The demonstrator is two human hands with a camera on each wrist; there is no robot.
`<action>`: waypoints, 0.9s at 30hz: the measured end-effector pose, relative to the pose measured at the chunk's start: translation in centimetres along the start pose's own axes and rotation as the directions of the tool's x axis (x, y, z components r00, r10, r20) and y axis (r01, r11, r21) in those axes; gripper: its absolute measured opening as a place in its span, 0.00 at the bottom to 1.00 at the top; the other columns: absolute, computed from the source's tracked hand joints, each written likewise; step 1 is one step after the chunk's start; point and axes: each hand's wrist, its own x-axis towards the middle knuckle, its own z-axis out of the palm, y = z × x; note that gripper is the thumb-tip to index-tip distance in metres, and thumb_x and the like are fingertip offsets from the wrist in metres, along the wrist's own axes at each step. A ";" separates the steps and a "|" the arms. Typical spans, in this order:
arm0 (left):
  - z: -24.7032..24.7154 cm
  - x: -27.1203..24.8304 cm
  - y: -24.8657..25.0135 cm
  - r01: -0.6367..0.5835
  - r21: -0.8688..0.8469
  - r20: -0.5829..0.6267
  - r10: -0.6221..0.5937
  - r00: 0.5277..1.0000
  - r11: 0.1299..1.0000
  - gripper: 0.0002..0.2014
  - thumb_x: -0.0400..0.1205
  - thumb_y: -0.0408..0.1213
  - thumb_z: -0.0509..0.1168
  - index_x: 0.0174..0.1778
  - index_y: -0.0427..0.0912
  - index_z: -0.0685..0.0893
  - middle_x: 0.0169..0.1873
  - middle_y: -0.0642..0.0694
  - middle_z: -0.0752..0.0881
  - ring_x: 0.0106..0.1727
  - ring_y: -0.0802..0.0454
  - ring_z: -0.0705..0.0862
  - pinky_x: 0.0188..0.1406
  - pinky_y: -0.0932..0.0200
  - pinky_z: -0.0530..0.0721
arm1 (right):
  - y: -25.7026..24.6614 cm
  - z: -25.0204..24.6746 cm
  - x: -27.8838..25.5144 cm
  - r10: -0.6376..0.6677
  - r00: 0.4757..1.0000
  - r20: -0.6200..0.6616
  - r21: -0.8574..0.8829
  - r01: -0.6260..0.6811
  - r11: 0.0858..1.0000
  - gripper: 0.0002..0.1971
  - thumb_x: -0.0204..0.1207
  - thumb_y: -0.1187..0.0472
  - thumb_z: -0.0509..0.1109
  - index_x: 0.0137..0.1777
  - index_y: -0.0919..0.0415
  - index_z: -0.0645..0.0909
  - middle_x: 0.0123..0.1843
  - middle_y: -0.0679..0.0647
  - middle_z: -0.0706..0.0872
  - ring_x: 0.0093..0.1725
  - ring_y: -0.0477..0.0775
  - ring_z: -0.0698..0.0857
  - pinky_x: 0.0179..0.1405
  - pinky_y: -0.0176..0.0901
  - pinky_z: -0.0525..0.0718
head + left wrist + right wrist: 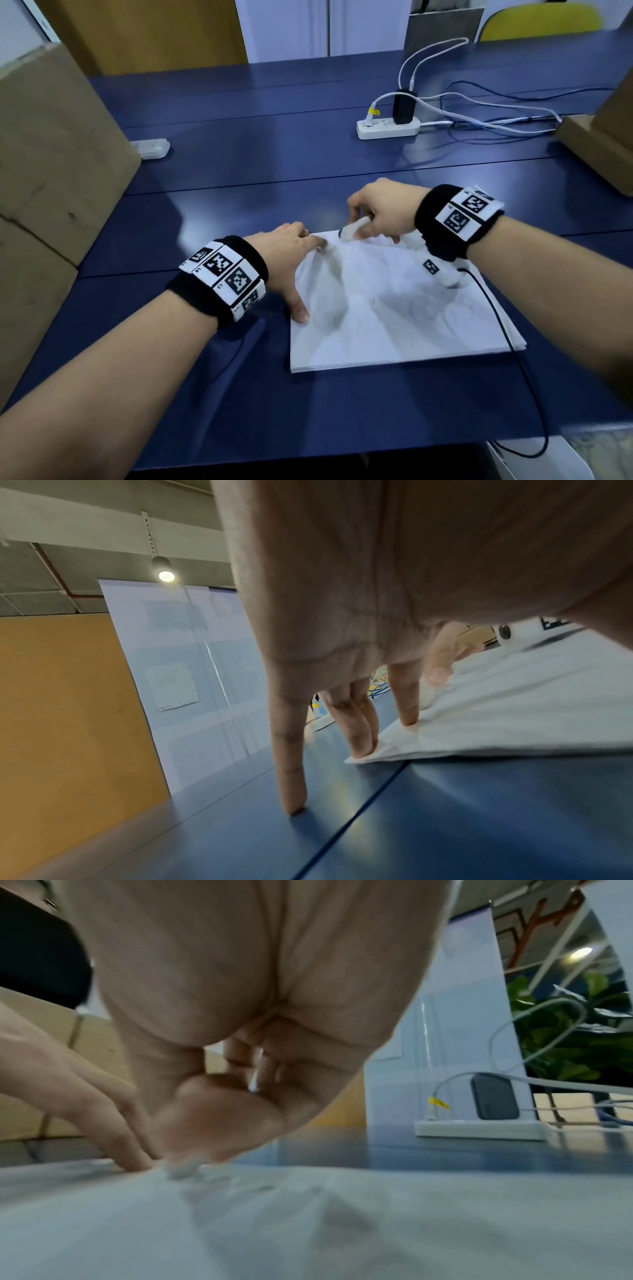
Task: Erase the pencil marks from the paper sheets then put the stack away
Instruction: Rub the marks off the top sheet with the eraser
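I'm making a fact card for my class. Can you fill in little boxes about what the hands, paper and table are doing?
left hand: open, fingertips press the far left corner of the paper
right hand: pinches a white eraser at the far edge of the paper
paper: white stack, lies flat on the table
pencil marks: faint, blurry, hard to read
table: dark blue
power strip: white, beyond the paper, cables plugged in
boxes: cardboard, at the left
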 end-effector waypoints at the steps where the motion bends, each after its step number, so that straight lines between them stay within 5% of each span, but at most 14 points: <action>1: 0.0 0.0 0.0 0.001 0.001 0.003 -0.001 1.000 1.000 0.66 0.47 0.65 0.84 0.82 0.58 0.58 0.69 0.51 0.66 0.74 0.50 0.66 0.69 0.43 0.77 | 0.1 -0.1 0.3 0.009 0.999 -0.035 -0.011 -0.009 1.000 0.06 0.73 0.56 0.76 0.44 0.53 0.81 0.31 0.49 0.86 0.19 0.55 0.86 0.34 0.56 0.90; 3: 0.1 0.1 -0.1 -0.003 0.005 0.007 0.003 1.000 1.000 0.66 0.48 0.66 0.84 0.82 0.57 0.59 0.69 0.51 0.66 0.74 0.50 0.65 0.70 0.44 0.76 | 0.1 -0.1 0.1 -0.003 1.000 -0.018 0.011 0.003 1.000 0.06 0.73 0.56 0.76 0.44 0.53 0.80 0.32 0.51 0.87 0.19 0.55 0.86 0.33 0.54 0.90; 8: 0.3 0.2 -0.5 -0.009 -0.007 0.014 0.010 1.000 1.000 0.68 0.49 0.67 0.83 0.84 0.57 0.55 0.71 0.51 0.64 0.75 0.50 0.63 0.74 0.45 0.73 | -0.8 0.9 -2.2 -0.105 0.938 0.331 0.131 0.064 0.989 0.08 0.71 0.59 0.80 0.45 0.53 0.84 0.34 0.53 0.91 0.22 0.54 0.85 0.34 0.40 0.84; 14: 0.3 0.2 -0.3 -0.012 -0.006 0.014 0.012 1.000 1.000 0.66 0.51 0.64 0.84 0.83 0.59 0.56 0.72 0.50 0.64 0.75 0.50 0.63 0.72 0.43 0.74 | 0.3 0.1 -0.2 0.029 0.999 -0.031 -0.010 -0.030 1.000 0.06 0.74 0.58 0.73 0.43 0.53 0.77 0.35 0.51 0.87 0.23 0.59 0.89 0.33 0.57 0.90; 18: 0.6 0.2 -0.3 -0.013 0.016 -0.001 0.013 1.000 1.000 0.63 0.55 0.69 0.80 0.84 0.56 0.57 0.72 0.49 0.64 0.76 0.48 0.63 0.72 0.44 0.74 | -0.1 0.8 -1.9 -0.079 0.966 0.244 0.121 0.051 0.991 0.09 0.74 0.61 0.77 0.42 0.53 0.78 0.34 0.55 0.90 0.21 0.57 0.86 0.28 0.39 0.84; 20: 0.9 0.3 -0.3 -0.013 0.016 -0.023 0.013 1.000 1.000 0.60 0.60 0.71 0.76 0.85 0.55 0.55 0.75 0.47 0.63 0.77 0.48 0.62 0.73 0.44 0.73 | -0.4 1.3 -2.4 -0.095 0.932 0.348 0.132 0.052 0.990 0.08 0.74 0.62 0.78 0.42 0.54 0.79 0.35 0.57 0.91 0.21 0.57 0.85 0.28 0.38 0.82; 23: 1.1 0.4 -0.3 -0.014 0.002 -0.030 0.014 0.999 1.000 0.58 0.61 0.71 0.75 0.85 0.57 0.56 0.74 0.48 0.63 0.77 0.48 0.63 0.70 0.42 0.76 | -0.1 0.9 -0.9 -0.024 0.984 0.174 0.013 0.022 1.000 0.07 0.74 0.58 0.76 0.45 0.53 0.79 0.35 0.53 0.89 0.22 0.58 0.87 0.30 0.44 0.88; 27: 0.7 0.4 -0.2 -0.010 -0.002 -0.017 0.010 1.000 1.000 0.59 0.59 0.71 0.77 0.84 0.58 0.57 0.73 0.48 0.64 0.76 0.48 0.64 0.69 0.42 0.76 | 0.0 0.1 0.1 0.040 0.999 -0.035 -0.018 -0.040 0.999 0.07 0.74 0.56 0.74 0.41 0.51 0.78 0.37 0.52 0.85 0.28 0.59 0.87 0.19 0.47 0.86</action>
